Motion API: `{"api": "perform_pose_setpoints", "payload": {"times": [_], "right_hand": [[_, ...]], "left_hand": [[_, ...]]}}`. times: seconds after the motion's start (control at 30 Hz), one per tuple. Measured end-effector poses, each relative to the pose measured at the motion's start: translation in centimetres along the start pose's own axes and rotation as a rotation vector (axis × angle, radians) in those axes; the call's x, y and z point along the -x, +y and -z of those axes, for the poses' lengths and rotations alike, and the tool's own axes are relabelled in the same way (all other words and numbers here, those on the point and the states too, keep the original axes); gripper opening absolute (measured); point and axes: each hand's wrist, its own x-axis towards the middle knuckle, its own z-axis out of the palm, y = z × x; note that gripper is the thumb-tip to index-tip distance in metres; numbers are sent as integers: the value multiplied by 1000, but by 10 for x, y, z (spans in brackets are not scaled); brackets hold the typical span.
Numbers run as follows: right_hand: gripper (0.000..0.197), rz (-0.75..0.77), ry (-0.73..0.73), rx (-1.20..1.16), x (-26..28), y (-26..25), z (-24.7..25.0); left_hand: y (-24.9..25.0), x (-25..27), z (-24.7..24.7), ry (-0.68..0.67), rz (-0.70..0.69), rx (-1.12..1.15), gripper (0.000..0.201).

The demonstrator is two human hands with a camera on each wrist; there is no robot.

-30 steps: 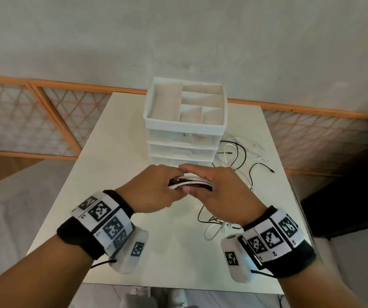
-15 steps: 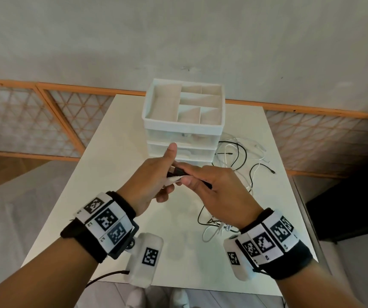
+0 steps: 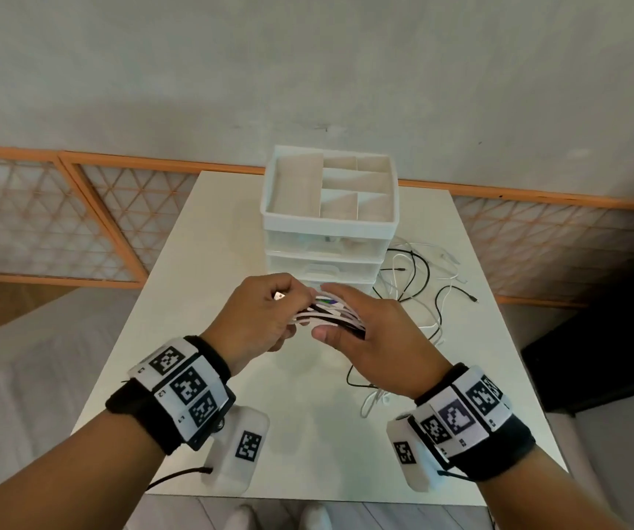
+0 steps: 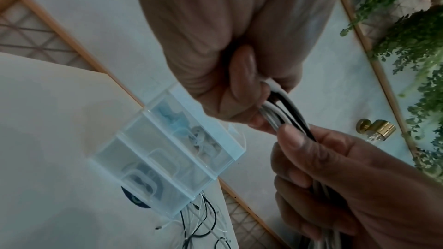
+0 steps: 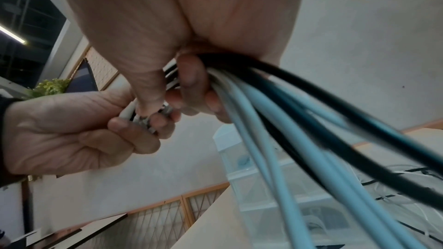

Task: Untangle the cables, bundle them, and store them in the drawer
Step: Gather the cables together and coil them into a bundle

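Both hands hold a coiled bundle of black and white cables [image 3: 329, 313] above the table, in front of the white drawer unit [image 3: 327, 239]. My left hand [image 3: 260, 319] pinches the bundle's end [image 4: 278, 107], a metal plug tip showing by its fingers. My right hand [image 3: 376, 330] grips the bundle from the right, and the strands [image 5: 299, 130] run out under its palm. A loose tangle of black and white cables [image 3: 418, 277] lies on the table to the right of the unit. All three drawers look pushed in.
The unit's top is an open tray with dividers [image 3: 330, 189]. The white table [image 3: 177, 285] ends at a wall with an orange lattice panel [image 3: 51, 219]. More cable [image 3: 369, 395] trails on the table under my right wrist.
My left hand has turned and curled over the bundle's end, its thumb no longer sticking up. The bundle has fanned out flatter between both hands.
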Motion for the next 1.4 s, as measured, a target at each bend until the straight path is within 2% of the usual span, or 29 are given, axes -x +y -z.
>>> {"api": "perform_pose_setpoints", "payload": {"times": [0.07, 0.17, 0.27, 0.33, 0.4, 0.5, 0.57, 0.63, 0.7, 0.77, 0.87, 0.97, 1.0, 1.07, 1.13, 1.2, 1.27, 1.33, 1.4], "right_hand": [[46, 64, 4, 3, -1, -4, -6], [43, 57, 9, 46, -3, -10, -13], [43, 53, 32, 78, -5, -11, -17], [40, 56, 31, 67, -6, -15, -19], [37, 42, 20, 18, -8, -21, -22], [24, 6, 88, -61, -11, -26, -24], [26, 4, 104, -33, -15, -27, -24], [23, 11, 80, 16, -17, -28, -25], [24, 15, 60, 39, -18, -27, -24], [27, -5, 69, 29, -19, -26, -23], [33, -16, 78, 48, -21, -24, -20], [29, 13, 40, 145, -27, -22, -22], [28, 42, 25, 178, -29, -23, -24], [28, 95, 7, 224, -35, -28, -27], [23, 117, 13, 240, -42, -34, -26], [13, 102, 56, 223, -47, -36, -21], [21, 52, 121, 166, -46, -37, -18], [25, 0, 136, 23, -42, -33, -13], [26, -70, 54, -90, -40, -25, -7]], "left_hand": [[-2, -1, 5, 47, -15, 49, 18], [-6, -2, 14, 61, -48, 88, 14], [-9, 0, 24, -54, -45, 122, 11], [-10, 2, 30, -98, -17, 148, 19], [-10, 1, 33, -73, 0, 181, 21], [-7, -1, 34, -7, -18, 235, 11], [-6, -2, 34, 34, -51, 236, 4], [-7, -3, 35, 45, -86, 252, 6], [-9, -2, 37, 19, -106, 257, 8], [-12, -3, 41, -23, -67, 234, 13], [-16, -7, 49, -23, -40, 23, 25], [0, -9, 53, 127, -273, -314, 21], [10, -7, 49, 118, -348, -350, 21], [21, -5, 33, -8, -423, -435, 30], [18, -7, 17, -75, -426, -603, 51], [12, -13, 13, -24, -413, -687, 71], [10, -19, 15, -23, -396, -711, 85], [13, -20, 15, -34, -391, -760, 86], [22, -18, 18, 6, -386, -764, 78]]}}
